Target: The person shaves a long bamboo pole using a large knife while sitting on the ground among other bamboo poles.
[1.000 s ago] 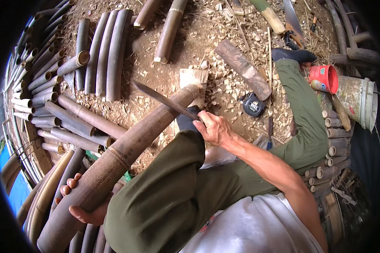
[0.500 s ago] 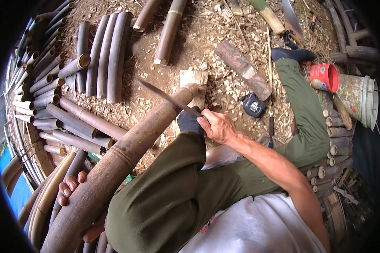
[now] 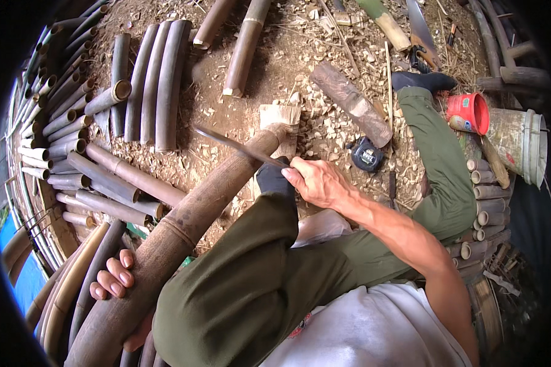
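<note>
A thick brown bamboo pole slants from the lower left toward the middle, against my bent knee. Its far end rests at a pale wooden block. My left hand is wrapped round the pole's near part, fingertips on the left side, its palm hidden underneath. In my right hand, closed on a mostly hidden handle, is a long narrow knife. The blade lies across the pole below its far end, the tip pointing left beyond it. My dark-covered foot is under the right hand.
Bamboo lengths lie and stack at the left. Wood chips cover the ground around a split log, a tape measure and a handsaw. At right are a red pail and a dirty white bucket.
The knife has shifted slightly left and down across the pole, with my right hand moving along. My left fingers sit a little further up and right on the pole.
</note>
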`<state>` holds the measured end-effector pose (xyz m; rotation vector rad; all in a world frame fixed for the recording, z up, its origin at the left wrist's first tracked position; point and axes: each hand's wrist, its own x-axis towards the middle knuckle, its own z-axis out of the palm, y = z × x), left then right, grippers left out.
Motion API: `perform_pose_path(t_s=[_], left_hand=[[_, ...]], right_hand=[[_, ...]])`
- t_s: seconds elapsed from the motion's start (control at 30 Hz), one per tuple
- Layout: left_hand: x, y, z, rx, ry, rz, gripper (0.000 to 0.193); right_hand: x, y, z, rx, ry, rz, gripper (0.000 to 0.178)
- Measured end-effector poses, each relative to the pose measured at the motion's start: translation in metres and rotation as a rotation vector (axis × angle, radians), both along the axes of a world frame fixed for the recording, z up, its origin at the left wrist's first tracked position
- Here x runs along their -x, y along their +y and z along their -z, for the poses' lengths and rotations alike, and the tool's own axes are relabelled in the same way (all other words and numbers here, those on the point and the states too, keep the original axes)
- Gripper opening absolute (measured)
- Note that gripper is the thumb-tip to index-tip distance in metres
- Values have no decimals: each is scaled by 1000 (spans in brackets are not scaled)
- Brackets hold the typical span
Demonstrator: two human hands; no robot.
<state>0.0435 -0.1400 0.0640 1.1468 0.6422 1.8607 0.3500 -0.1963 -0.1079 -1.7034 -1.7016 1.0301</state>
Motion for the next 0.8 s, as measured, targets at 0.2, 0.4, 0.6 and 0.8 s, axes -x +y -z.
perform_pose_path(t_s=[0.2, 0.4, 0.6, 0.8], left_hand=[[4, -7, 3, 31, -43, 40, 77], [1, -2, 9, 179, 71, -258, 81], [-18, 7, 5, 220, 174, -493, 85], [-38, 11, 2, 335, 225, -693, 82]], right_hand=[[-13, 4, 6, 220, -113, 82, 39], [2, -1, 27, 514, -163, 276, 39], [16, -12, 33, 285, -44, 243, 37], [24, -9, 42, -393, -27, 183, 46]])
